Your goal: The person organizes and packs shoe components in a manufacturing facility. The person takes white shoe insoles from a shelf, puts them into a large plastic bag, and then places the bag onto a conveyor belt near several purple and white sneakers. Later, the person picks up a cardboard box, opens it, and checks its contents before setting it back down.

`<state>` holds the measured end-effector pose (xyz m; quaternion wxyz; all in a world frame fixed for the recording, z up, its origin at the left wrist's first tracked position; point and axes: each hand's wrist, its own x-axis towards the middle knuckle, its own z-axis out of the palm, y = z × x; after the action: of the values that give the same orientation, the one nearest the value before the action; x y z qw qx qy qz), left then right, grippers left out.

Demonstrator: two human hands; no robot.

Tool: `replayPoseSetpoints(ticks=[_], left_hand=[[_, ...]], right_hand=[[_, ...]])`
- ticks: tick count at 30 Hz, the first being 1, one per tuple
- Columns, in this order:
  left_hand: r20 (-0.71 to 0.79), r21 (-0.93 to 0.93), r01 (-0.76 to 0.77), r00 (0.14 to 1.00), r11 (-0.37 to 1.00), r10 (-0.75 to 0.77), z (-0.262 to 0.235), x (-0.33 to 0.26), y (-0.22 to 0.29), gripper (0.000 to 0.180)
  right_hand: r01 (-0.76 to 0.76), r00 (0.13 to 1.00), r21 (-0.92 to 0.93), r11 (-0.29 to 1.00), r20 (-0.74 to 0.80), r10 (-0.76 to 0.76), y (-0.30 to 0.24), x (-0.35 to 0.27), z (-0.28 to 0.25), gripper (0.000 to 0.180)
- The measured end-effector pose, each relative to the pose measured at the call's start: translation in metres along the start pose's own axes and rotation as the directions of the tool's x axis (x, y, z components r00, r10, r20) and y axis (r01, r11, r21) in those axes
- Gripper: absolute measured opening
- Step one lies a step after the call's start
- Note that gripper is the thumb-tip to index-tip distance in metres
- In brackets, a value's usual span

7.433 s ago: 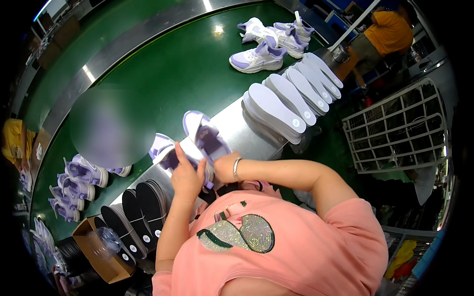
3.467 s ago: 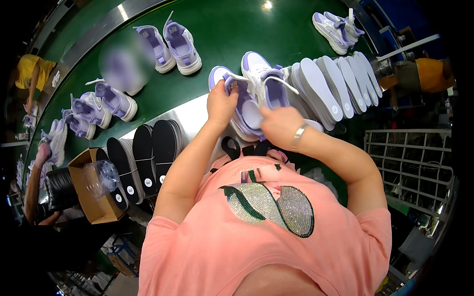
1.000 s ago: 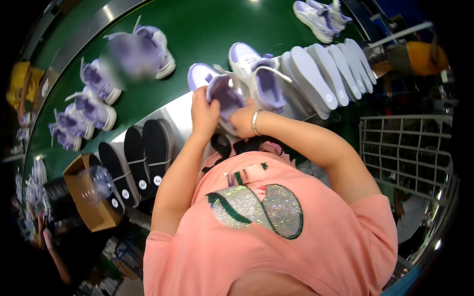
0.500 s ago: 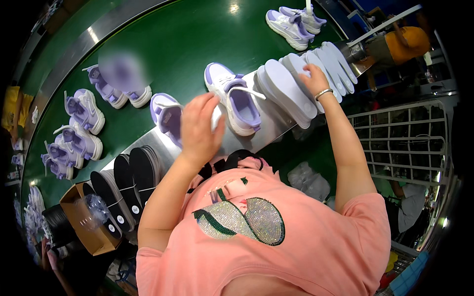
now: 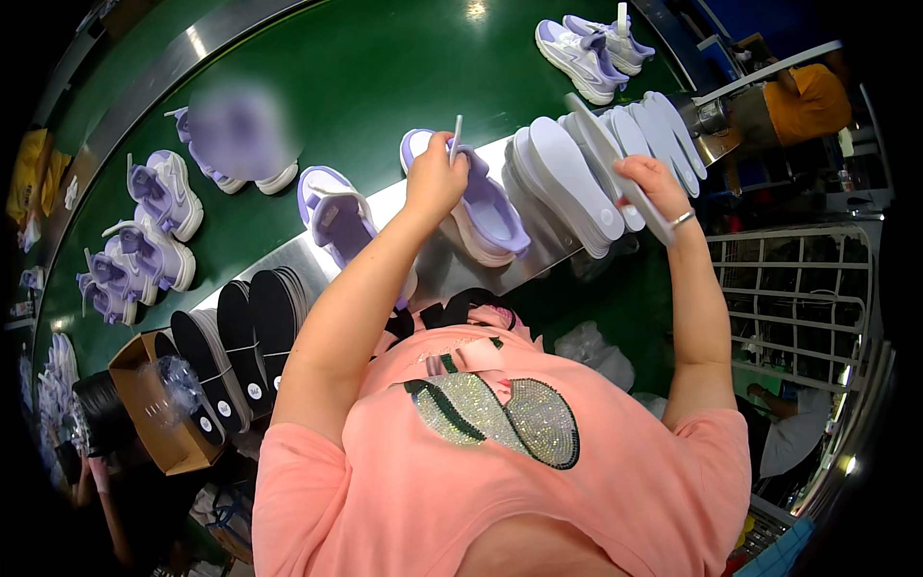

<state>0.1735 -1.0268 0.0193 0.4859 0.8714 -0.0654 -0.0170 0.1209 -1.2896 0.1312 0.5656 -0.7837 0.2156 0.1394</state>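
A white and lavender sneaker (image 5: 492, 213) lies on the metal edge of the bench in front of me, its opening toward me. My left hand (image 5: 437, 183) is closed on the sneaker's tongue at the top of the opening. In my right hand (image 5: 654, 188) is a light grey insole (image 5: 600, 144), held tilted, almost edge-on, above the row of insoles. That row of pale grey insoles (image 5: 565, 173) lies in stacks to the right of the sneaker. Another sneaker (image 5: 336, 219) sits just left of it, partly behind my left forearm.
Several lavender sneakers (image 5: 165, 192) stand on the green surface (image 5: 375, 67) at left; a pair (image 5: 582, 60) is at far right. Bundles of black insoles (image 5: 236, 322) and a cardboard box (image 5: 159, 433) lie near left. A wire rack (image 5: 798, 288) stands right. Other people are partly visible.
My right hand has lifted an insole off the row and drawn it toward me. My left hand has moved right and forward onto the sneaker and taken hold of its tongue.
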Motion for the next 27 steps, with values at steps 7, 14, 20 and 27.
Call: replayPoseSetpoints(ticks=[7,14,20,27], left_hand=[[0.045,-0.009,0.003,0.999,1.0,-0.003,0.009,-0.013,0.01,0.029],[0.0,0.014,0.05,0.999,0.999,-0.05,0.018,-0.018,-0.007,0.028],[-0.017,-0.056,0.069,0.997,0.996,-0.071,0.027,-0.023,-0.008,0.023],[0.004,-0.169,0.071,0.997,0.983,-0.072,0.025,-0.027,0.001,0.03]], right_hand=[[0.329,0.887,-0.675,0.661,0.462,0.03,0.017,-0.004,0.092,0.025],[0.419,0.903,-0.908,0.022,0.414,-0.115,0.01,-0.014,0.128,0.038],[0.527,0.846,-0.847,0.071,0.515,-0.137,0.003,-0.033,0.104,0.018],[0.542,0.803,-0.838,-0.064,0.538,-0.256,0.048,0.014,0.146,0.012]])
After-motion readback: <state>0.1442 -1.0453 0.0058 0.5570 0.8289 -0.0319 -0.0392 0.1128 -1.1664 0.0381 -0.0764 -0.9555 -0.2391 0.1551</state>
